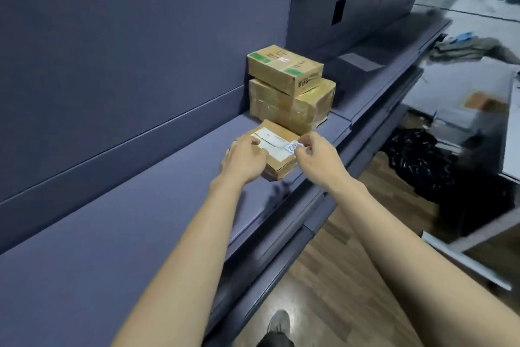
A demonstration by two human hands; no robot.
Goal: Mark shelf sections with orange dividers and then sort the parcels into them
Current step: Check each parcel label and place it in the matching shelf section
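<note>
Gripping flat parcel [277,154] on shelf [140,178] | both hands: left [244,161], right [318,155] | label writing unreadable

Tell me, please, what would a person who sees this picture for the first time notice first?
Two bare arms reach to a flat brown parcel near the front edge of a dark blue shelf: the left hand holds its near end, and the right hand pinches a small white label at its right corner. Just behind it, two brown boxes stand stacked, the top box with green patches resting on the lower box.
</note>
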